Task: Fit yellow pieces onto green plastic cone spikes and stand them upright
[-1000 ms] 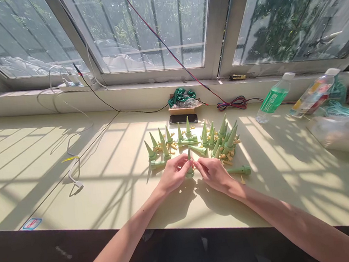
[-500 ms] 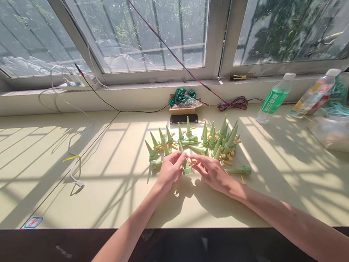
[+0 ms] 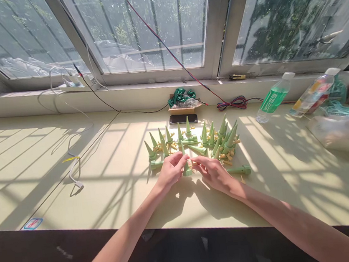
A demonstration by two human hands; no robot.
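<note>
My left hand is closed around a green pointed plastic cone, held with its tip up and its wide ribbed end near the tabletop. My right hand comes in from the other side, thumb and fingers pinched together at the cone's side. Whatever sits in that pinch is too small to make out, though pale tan bits show by the fingertips. Behind both hands, several more green cones stand or lie in a cluster, with small tan pegs scattered among them.
Right of my right hand lies a green ribbed cone. A dark phone and a small box are behind the cluster. Bottles and a plastic bag stand to the right, a white cable to the left.
My fingertips have shifted slightly at the cone. Both hands otherwise stay in place, and the view has moved only a little.
</note>
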